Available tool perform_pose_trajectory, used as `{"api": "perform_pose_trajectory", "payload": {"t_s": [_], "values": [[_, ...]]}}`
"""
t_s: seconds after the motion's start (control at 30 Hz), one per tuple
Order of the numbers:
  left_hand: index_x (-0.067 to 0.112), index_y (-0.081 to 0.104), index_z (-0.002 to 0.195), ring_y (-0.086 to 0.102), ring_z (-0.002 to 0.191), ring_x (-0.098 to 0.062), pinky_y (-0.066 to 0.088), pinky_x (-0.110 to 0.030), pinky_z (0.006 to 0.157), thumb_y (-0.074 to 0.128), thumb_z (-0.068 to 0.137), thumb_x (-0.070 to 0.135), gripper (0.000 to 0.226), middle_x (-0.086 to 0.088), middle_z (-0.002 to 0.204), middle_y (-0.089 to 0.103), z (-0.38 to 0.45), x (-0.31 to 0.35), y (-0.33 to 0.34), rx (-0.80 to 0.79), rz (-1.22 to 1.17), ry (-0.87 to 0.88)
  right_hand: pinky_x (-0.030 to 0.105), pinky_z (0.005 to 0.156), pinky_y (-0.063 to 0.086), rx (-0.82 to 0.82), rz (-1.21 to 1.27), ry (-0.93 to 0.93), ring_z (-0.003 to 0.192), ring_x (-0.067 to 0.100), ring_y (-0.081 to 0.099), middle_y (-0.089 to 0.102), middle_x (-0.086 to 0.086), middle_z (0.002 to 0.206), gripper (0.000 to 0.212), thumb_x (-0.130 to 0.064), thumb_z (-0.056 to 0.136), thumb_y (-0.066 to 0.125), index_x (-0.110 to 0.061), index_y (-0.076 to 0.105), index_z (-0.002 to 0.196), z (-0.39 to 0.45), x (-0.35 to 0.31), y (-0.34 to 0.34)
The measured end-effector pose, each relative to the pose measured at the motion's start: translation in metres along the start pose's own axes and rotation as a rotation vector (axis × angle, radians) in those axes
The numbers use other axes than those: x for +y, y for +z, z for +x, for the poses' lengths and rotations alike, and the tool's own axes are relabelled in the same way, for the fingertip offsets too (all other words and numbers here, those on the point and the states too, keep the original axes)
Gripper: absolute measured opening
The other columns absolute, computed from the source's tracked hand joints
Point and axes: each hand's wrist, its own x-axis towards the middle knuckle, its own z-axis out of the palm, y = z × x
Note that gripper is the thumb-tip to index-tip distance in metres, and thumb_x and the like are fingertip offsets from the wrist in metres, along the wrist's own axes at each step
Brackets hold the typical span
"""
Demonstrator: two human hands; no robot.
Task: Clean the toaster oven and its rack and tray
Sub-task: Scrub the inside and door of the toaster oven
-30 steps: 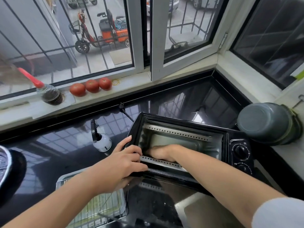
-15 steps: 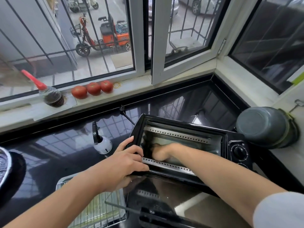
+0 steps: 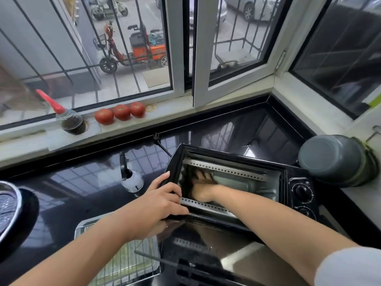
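View: head camera, looking forward and down.
Toaster oven: black box-shaped metal toaster oven [image 3: 296,178] stands on the dark glossy tabletop [image 3: 82,193], tilted with its mouth toward the camera; glass door [image 3: 206,256] folded down and open toward the person.
Rack and tray: silver wire rack [image 3: 123,263] lies in a shallow metal tray [image 3: 82,226] on the tabletop, just left of the open door, out of the oven.
Left hand: left hand [image 3: 156,207] is clamped on the oven's front-left corner, thumb on the outer side, fingers curled over the frame edge. Grip closed on the oven body.
Right hand: right hand [image 3: 201,188] is deep inside the cavity near the left wall and back. The fingers appear spread, but the interior is dim; I cannot tell whether it has hold of a cloth or anything else.
Nearby: small white spray bottle with black trigger [image 3: 129,176] stands just left of the oven; grey round pot [image 3: 332,159] at right.
Step (judged): wiping the interior while bracing the casing.
Handling (judged): the oven looks stiff but fairly light and likely to slide on the slick tabletop, so hold it by the frame corner, not the hinged glass door, which is fragile. Perforated inner strips may have sharp edges. Rack is light and rigid; take it by its outer wire.
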Motion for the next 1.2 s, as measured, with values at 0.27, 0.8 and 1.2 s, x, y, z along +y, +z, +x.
{"api": "perform_pose_trajectory", "payload": {"t_s": [0.27, 0.8, 1.2], "values": [[0.049, 0.061, 0.129, 0.034, 0.131, 0.001, -0.009, -0.047, 0.127, 0.059, 0.078, 0.011, 0.063, 0.024, 0.097, 0.057, 0.001, 0.003, -0.006, -0.017, -0.024, 0.004, 0.040, 0.116, 0.028, 0.033, -0.058, -0.018, 0.140, 0.032, 0.034, 0.038, 0.009, 0.152, 0.049, -0.029, 0.101, 0.033, -0.016, 0.041, 0.148, 0.010, 0.004, -0.005], [0.050, 0.061, 0.126, 0.041, 0.128, -0.002, -0.003, -0.047, 0.128, 0.056, 0.099, 0.034, 0.032, 0.023, 0.088, 0.056, 0.003, 0.000, 0.000, -0.007, 0.012, -0.001, 0.031, 0.119, 0.021, -0.292, -0.639, -0.401, 0.143, 0.027, 0.035, 0.037, 0.010, 0.157, 0.045, -0.014, 0.101, 0.046, -0.011, 0.047, 0.146, -0.007, 0.039, 0.006], [0.046, 0.062, 0.129, 0.039, 0.130, -0.004, -0.011, -0.043, 0.127, 0.040, 0.092, 0.032, 0.045, 0.025, 0.090, 0.049, 0.003, 0.002, -0.008, -0.015, -0.015, -0.017, 0.053, 0.119, 0.026, -0.064, -0.808, -0.379, 0.150, 0.034, 0.008, 0.017, 0.004, 0.163, 0.056, -0.002, 0.094, 0.053, -0.018, 0.046, 0.146, -0.014, 0.046, -0.006]]}}
